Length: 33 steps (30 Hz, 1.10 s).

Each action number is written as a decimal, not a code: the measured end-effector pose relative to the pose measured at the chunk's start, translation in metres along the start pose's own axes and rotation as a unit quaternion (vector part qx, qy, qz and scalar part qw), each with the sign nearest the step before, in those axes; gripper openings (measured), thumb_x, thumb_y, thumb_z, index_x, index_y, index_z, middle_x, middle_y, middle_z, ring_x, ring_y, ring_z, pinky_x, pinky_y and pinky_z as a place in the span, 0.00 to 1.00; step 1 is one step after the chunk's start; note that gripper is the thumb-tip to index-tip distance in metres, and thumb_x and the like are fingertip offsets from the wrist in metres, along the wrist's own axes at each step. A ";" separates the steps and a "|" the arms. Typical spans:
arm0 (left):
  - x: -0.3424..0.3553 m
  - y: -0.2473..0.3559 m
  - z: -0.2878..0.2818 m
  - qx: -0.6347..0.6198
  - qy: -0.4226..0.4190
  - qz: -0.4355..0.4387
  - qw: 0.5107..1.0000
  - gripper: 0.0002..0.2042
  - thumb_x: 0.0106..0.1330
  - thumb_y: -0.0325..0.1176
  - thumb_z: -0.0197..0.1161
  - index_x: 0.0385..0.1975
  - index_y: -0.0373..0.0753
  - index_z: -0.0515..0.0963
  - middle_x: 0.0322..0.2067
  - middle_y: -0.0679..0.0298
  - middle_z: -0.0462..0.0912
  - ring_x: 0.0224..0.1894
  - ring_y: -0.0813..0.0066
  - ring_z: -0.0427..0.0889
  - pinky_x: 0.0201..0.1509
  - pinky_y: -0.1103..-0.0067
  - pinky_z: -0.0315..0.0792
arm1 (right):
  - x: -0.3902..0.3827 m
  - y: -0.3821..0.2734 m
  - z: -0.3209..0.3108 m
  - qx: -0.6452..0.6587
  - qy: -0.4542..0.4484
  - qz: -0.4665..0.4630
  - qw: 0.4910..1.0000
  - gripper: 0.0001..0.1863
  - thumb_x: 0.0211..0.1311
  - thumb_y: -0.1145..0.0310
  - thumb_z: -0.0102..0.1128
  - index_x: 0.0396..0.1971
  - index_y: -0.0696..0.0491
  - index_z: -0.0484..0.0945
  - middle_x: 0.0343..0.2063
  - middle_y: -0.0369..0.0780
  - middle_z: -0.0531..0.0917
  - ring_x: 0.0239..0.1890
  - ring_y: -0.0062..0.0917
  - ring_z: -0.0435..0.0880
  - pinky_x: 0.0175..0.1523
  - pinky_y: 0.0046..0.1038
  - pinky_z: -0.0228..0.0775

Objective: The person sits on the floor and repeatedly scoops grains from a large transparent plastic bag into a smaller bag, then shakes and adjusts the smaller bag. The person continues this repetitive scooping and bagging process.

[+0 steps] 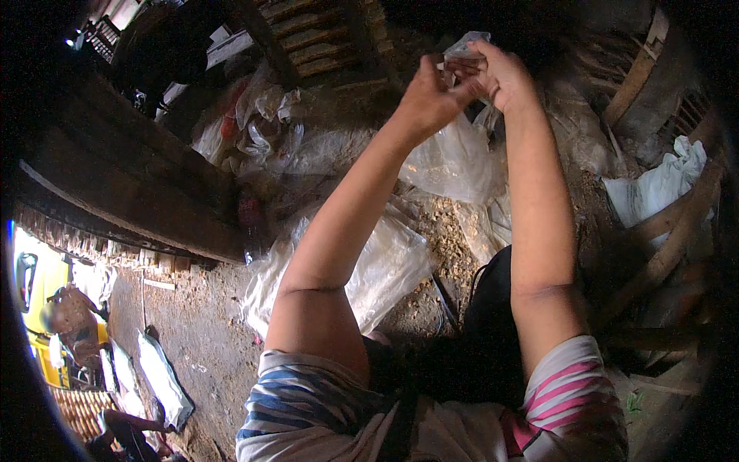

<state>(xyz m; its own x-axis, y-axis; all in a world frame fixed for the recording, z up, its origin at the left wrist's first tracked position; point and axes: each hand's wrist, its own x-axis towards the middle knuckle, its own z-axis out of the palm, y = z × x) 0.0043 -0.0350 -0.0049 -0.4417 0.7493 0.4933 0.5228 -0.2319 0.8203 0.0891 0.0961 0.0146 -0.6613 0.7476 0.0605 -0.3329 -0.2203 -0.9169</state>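
Observation:
Both my arms reach far forward, and the hands meet at the top of the view. My left hand [433, 98] is closed, with its thumb and fingers pinched toward the right hand. Beside it, my right hand [504, 79] has its fingers curled inward. Between and just above them shows a piece of clear plastic [471, 40], gripped by the fingers; its lower part is hidden behind the hands. Below the hands lies a crumpled clear plastic bag [450, 163]. A larger clear plastic sheet [392, 266] spreads on the ground under my left forearm.
More crumpled plastic [269, 127] is heaped at the far left, beside a dark wooden beam [138, 169]. Crumbly brown debris [450, 239] covers the ground. At right are a white sack [658, 185] and wooden poles [662, 262]. Another person [127, 427] is partly visible at lower left.

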 end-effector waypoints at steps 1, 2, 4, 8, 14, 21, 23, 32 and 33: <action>-0.004 0.003 0.000 0.054 0.004 0.013 0.998 0.26 0.55 0.37 0.70 0.47 0.33 0.65 0.42 0.40 0.79 0.44 0.41 0.79 0.46 0.62 0.74 | 0.003 0.002 -0.002 0.041 -0.016 0.024 0.999 0.15 0.61 0.63 0.61 0.40 0.59 0.77 0.34 0.50 0.84 0.32 0.36 0.86 0.38 0.33 0.84; -0.007 0.006 -0.003 0.109 0.011 0.025 0.994 0.26 0.55 0.37 0.70 0.48 0.32 0.64 0.41 0.39 0.79 0.45 0.40 0.80 0.45 0.62 0.75 | 0.002 0.003 0.002 0.037 -0.024 0.023 0.999 0.15 0.63 0.62 0.60 0.42 0.58 0.76 0.35 0.50 0.84 0.34 0.34 0.86 0.39 0.31 0.83; -0.004 -0.012 -0.010 0.139 0.026 0.020 0.990 0.24 0.58 0.38 0.69 0.47 0.30 0.67 0.35 0.40 0.82 0.43 0.42 0.82 0.43 0.65 0.76 | -0.002 0.003 0.010 0.029 -0.036 0.020 0.999 0.15 0.65 0.62 0.57 0.45 0.57 0.75 0.37 0.49 0.85 0.38 0.31 0.87 0.41 0.28 0.81; 0.009 -0.041 -0.054 0.192 -0.032 0.016 0.981 0.13 0.61 0.33 0.65 0.40 0.31 0.78 0.35 0.47 0.84 0.38 0.53 0.85 0.40 0.69 0.76 | -0.011 -0.001 0.022 0.003 0.000 -0.046 0.999 0.15 0.63 0.60 0.62 0.41 0.57 0.77 0.35 0.46 0.85 0.36 0.29 0.87 0.38 0.23 0.79; 0.008 -0.005 -0.087 0.122 -0.017 -0.016 0.992 0.10 0.69 0.30 0.57 0.43 0.30 0.77 0.32 0.58 0.83 0.32 0.72 0.79 0.39 0.74 0.73 | -0.022 -0.018 0.021 -0.130 0.096 -0.175 0.971 0.18 0.59 0.57 0.68 0.38 0.56 0.79 0.32 0.40 0.86 0.33 0.24 0.86 0.32 0.19 0.72; 0.003 0.006 -0.083 -0.117 0.052 -0.058 0.990 0.12 0.72 0.33 0.51 0.47 0.31 0.74 0.40 0.59 0.80 0.40 0.71 0.77 0.46 0.77 0.70 | -0.017 -0.008 0.063 -0.187 0.189 -0.566 0.780 0.22 0.59 0.62 0.65 0.51 0.52 0.74 0.42 0.42 0.84 0.39 0.33 0.83 0.45 0.30 0.73; 0.001 0.013 -0.088 -0.124 0.024 -0.114 0.985 0.12 0.73 0.33 0.50 0.48 0.32 0.74 0.41 0.58 0.80 0.41 0.70 0.77 0.48 0.76 0.71 | -0.021 -0.002 0.063 -0.345 0.130 -0.675 0.639 0.23 0.57 0.61 0.68 0.52 0.52 0.75 0.43 0.39 0.84 0.39 0.26 0.84 0.42 0.26 0.74; 0.010 -0.011 -0.088 -0.104 -0.054 -0.091 0.989 0.16 0.72 0.36 0.52 0.53 0.31 0.72 0.46 0.54 0.79 0.47 0.66 0.78 0.52 0.73 0.71 | -0.022 0.050 0.052 -0.362 -0.165 -0.367 0.841 0.23 0.61 0.70 0.63 0.57 0.42 0.75 0.42 0.37 0.84 0.42 0.22 0.84 0.47 0.25 0.75; 0.012 -0.016 -0.089 -0.050 -0.062 -0.077 0.994 0.18 0.72 0.36 0.52 0.55 0.30 0.71 0.47 0.54 0.79 0.48 0.65 0.78 0.53 0.73 0.70 | -0.019 0.050 0.052 -0.330 -0.155 -0.390 0.846 0.21 0.62 0.68 0.61 0.56 0.43 0.76 0.41 0.37 0.85 0.42 0.23 0.84 0.47 0.26 0.75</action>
<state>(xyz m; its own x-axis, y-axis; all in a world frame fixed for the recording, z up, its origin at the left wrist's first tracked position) -0.0742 -0.0774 0.0139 -0.4147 0.8496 0.3259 0.3787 -0.1645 0.9108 0.0500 0.0376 -0.0119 -0.5920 0.2820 0.7550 -0.3696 0.7375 -0.5652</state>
